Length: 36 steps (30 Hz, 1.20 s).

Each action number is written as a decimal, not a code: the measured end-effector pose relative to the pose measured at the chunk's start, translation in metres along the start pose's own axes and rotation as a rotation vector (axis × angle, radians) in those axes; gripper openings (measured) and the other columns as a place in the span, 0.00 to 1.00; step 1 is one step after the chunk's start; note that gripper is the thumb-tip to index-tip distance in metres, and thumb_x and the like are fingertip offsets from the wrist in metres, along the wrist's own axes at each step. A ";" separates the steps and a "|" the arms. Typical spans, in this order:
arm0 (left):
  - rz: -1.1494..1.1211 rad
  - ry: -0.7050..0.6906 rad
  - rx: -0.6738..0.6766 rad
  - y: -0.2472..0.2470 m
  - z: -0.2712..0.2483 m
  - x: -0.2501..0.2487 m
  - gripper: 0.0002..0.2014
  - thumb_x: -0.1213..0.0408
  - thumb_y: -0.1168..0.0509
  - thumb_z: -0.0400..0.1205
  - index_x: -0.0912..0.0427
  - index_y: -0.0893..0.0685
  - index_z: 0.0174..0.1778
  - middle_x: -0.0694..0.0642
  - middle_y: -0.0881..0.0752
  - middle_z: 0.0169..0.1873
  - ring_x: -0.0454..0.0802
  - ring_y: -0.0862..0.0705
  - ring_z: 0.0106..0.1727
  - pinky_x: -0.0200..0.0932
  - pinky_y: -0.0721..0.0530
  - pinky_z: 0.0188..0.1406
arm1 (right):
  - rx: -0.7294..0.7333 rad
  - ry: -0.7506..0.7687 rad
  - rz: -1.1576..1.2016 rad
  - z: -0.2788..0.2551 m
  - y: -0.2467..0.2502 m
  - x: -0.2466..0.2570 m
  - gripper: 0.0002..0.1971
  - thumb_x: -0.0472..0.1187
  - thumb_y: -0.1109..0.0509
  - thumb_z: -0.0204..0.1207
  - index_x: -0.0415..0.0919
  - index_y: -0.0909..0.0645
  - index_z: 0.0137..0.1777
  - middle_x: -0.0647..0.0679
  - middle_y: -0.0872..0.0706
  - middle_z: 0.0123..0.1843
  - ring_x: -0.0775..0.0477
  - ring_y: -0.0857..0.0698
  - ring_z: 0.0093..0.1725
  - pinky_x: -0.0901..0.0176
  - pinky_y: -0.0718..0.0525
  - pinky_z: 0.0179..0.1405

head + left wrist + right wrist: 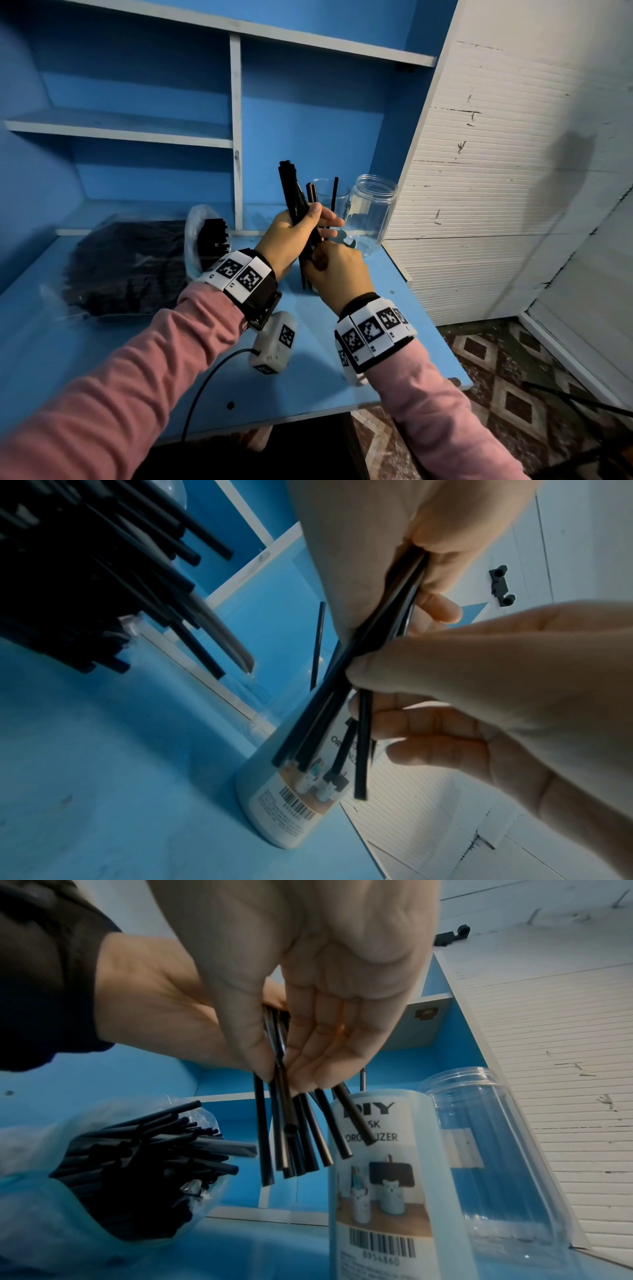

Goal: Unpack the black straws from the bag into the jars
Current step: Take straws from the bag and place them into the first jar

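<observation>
My left hand (298,229) grips a bundle of black straws (289,192) upright above the blue table. Just below it, my right hand (337,270) pinches the lower part of the same straws (298,1137) between thumb and fingers. Their loose ends hang beside a white labelled organizer jar (377,1177). An empty clear jar (371,212) stands at the table's right rear. A second clear jar (329,200) behind my hands holds a single straw (335,195). The clear plastic bag (130,267) full of black straws lies on the left, its open mouth (205,240) towards my hands.
The blue table (325,370) ends close to the right of the jars, against a white ribbed wall panel (479,205). Blue shelves (137,130) rise behind. A white sensor box with a black cable (274,342) hangs under my left wrist.
</observation>
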<state>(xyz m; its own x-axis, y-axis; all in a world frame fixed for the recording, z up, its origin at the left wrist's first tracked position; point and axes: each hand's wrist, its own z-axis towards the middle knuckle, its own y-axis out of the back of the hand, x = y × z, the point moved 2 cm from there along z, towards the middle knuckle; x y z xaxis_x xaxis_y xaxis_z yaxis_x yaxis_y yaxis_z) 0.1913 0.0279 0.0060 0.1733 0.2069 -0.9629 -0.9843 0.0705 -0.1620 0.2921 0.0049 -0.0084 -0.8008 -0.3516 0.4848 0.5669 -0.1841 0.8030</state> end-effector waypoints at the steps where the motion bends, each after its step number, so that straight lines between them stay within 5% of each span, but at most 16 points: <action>1: 0.006 -0.006 -0.007 0.001 0.000 -0.001 0.15 0.60 0.46 0.89 0.62 0.17 0.46 0.61 0.10 0.50 0.49 0.12 0.46 0.44 0.15 0.54 | 0.007 0.002 -0.010 0.000 0.001 0.001 0.08 0.41 0.33 0.77 0.36 0.19 0.47 0.40 0.14 0.45 0.37 0.18 0.46 0.53 0.23 0.39; 8: -0.067 -0.112 -0.057 0.010 0.007 -0.019 0.14 0.63 0.46 0.89 0.64 0.18 0.45 0.60 0.11 0.43 0.50 0.12 0.41 0.44 0.14 0.55 | 0.045 -0.022 -0.078 0.003 0.002 -0.004 0.03 0.39 0.33 0.75 0.41 0.20 0.45 0.43 0.15 0.42 0.37 0.18 0.43 0.57 0.28 0.35; 13: -0.100 -0.174 -0.097 0.020 0.015 -0.039 0.15 0.63 0.47 0.90 0.61 0.19 0.44 0.54 0.10 0.38 0.47 0.11 0.39 0.37 0.15 0.44 | 0.114 -0.040 -0.110 0.003 0.001 -0.008 0.06 0.38 0.35 0.77 0.44 0.29 0.41 0.42 0.19 0.41 0.37 0.21 0.41 0.56 0.29 0.35; 20: -0.104 -0.300 -0.260 0.045 0.019 -0.069 0.15 0.62 0.48 0.90 0.60 0.19 0.43 0.51 0.10 0.38 0.44 0.11 0.38 0.37 0.15 0.46 | 0.195 -0.071 -0.142 0.006 0.000 -0.007 0.02 0.35 0.37 0.78 0.39 0.25 0.48 0.37 0.16 0.48 0.39 0.24 0.40 0.56 0.29 0.37; 25: 0.051 -0.493 -0.383 0.052 0.015 -0.074 0.13 0.66 0.48 0.90 0.65 0.21 0.45 0.58 0.13 0.41 0.39 0.11 0.39 0.33 0.17 0.46 | 0.143 -0.073 -0.114 0.015 0.002 0.001 0.09 0.34 0.40 0.79 0.33 0.23 0.55 0.35 0.16 0.51 0.35 0.18 0.47 0.55 0.29 0.37; 29: 0.328 -0.601 -0.286 0.050 0.009 -0.065 0.13 0.62 0.46 0.89 0.62 0.17 0.49 0.59 0.11 0.44 0.50 0.11 0.50 0.47 0.16 0.59 | 0.091 -0.030 -0.067 0.026 0.012 0.015 0.09 0.34 0.43 0.80 0.31 0.23 0.51 0.34 0.16 0.48 0.38 0.21 0.41 0.54 0.27 0.38; 32: 0.589 -0.598 -0.186 0.050 0.008 -0.051 0.15 0.53 0.44 0.87 0.52 0.13 0.55 0.69 0.12 0.42 0.68 0.15 0.41 0.47 0.19 0.46 | 0.032 0.044 -0.046 0.031 0.025 0.026 0.10 0.34 0.43 0.81 0.33 0.22 0.43 0.35 0.16 0.45 0.36 0.20 0.43 0.55 0.27 0.40; 34: 0.662 -0.547 -0.119 0.049 0.010 -0.046 0.14 0.51 0.43 0.86 0.48 0.14 0.58 0.69 0.12 0.43 0.64 0.17 0.37 0.54 0.20 0.45 | -0.016 0.090 -0.020 0.032 0.038 0.034 0.10 0.34 0.41 0.81 0.36 0.22 0.39 0.37 0.17 0.42 0.35 0.19 0.45 0.55 0.28 0.40; 36: 0.695 -0.554 -0.030 0.048 0.009 -0.046 0.12 0.58 0.42 0.85 0.48 0.16 0.60 0.62 0.11 0.49 0.58 0.14 0.46 0.51 0.19 0.53 | -0.076 0.152 0.014 0.032 0.053 0.040 0.10 0.34 0.38 0.80 0.34 0.16 0.41 0.37 0.15 0.38 0.37 0.20 0.40 0.54 0.26 0.39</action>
<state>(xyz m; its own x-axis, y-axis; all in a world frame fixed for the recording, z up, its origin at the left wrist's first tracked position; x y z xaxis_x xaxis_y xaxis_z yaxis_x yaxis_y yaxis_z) 0.1362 0.0310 0.0446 -0.4797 0.6362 -0.6042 -0.8722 -0.2708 0.4073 0.2840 0.0106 0.0648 -0.7577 -0.4883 0.4328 0.5951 -0.2450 0.7654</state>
